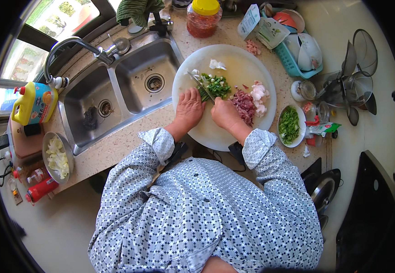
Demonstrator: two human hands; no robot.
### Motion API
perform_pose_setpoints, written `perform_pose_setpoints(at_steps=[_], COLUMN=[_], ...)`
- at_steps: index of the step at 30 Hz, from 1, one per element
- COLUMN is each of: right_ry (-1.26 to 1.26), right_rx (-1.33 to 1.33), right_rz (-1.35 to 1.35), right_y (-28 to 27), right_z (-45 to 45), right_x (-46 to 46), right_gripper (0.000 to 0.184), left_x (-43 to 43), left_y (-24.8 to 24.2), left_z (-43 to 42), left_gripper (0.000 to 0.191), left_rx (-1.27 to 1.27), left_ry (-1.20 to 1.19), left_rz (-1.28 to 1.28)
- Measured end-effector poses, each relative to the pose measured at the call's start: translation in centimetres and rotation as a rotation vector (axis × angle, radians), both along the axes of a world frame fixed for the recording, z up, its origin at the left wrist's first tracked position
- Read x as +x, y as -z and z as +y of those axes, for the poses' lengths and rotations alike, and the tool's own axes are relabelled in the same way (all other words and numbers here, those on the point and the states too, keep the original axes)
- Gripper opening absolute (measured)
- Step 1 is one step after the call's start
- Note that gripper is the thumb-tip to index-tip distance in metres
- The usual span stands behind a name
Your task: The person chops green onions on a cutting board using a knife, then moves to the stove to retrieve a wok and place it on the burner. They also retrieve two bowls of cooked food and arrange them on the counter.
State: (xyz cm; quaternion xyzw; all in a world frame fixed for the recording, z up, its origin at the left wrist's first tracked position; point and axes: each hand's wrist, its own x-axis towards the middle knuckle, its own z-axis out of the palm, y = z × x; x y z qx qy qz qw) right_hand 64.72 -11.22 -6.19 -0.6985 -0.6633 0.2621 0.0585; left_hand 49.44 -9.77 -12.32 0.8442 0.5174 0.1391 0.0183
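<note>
A round white cutting board point(197, 136) lies before me on the counter. My right hand point(229, 114) grips the handle of a kitchen knife point(202, 85), whose narrow blade points up and left across the greens. With its fingertips curled, my left hand point(190, 107) holds down uncut scallions point(203, 95) beside the blade. Chopped scallions point(218, 85) are heaped just beyond the knife. Sliced dark red meat point(244, 107) sits to the right of my right hand, and pale pink pieces of meat or fat point(259, 95) lie beside it. A small white piece point(217, 64) rests near the far edge.
On the left are a double steel sink point(120, 99), a faucet point(71, 41) and a bowl of pale leaves point(57, 157). A jar with a yellow lid point(204, 17) stands behind the board. Rightward are a bowl of chopped greens point(290, 124), a teal dish basket point(287, 61) and strainers point(357, 75).
</note>
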Motion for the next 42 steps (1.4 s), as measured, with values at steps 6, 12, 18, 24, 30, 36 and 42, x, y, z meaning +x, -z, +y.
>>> perform_pose_setpoints(at_steps=[6, 12, 18, 24, 30, 36, 42], right_ry=[0.067, 0.014, -0.066, -0.060, -0.001, 0.064, -0.006], right_rx=[0.098, 0.042, -0.102, -0.151, 0.011, 0.116, 0.012], right_rz=[0.105, 0.052, -0.032, -0.048, 0.042, 0.177, 0.083], right_y=[0.5, -2.9, -4.3, -3.7, -0.6, -0.3, -2.8], right_z=[-1.5, -1.4, -1.8, -0.7, 0.4, -1.0, -1.5], right_x=[1.8, 2.5, 2.4, 1.2, 0.3, 2.3, 2.8], right_gripper=[0.024, 0.023, 0.024, 0.025, 0.024, 0.024, 0.024], left_x=[0.6, 0.6, 0.6, 0.4, 0.5, 0.5, -0.3], left_y=[0.2, -0.3, -0.3, 0.0, -0.2, -1.7, -2.4], left_z=[-0.1, 0.5, 0.3, 0.3, 0.6, -0.1, -0.3], left_gripper=[0.063, 0.063, 0.063, 0.060, 0.064, 0.075, 0.076], left_rx=[-0.142, -0.089, -0.100, -0.078, 0.076, -0.136, -0.042], left_ry=[-0.024, -0.045, -0.053, -0.022, -0.008, -0.035, -0.058], left_rz=[-0.066, -0.095, -0.081, -0.067, -0.021, -0.193, -0.179])
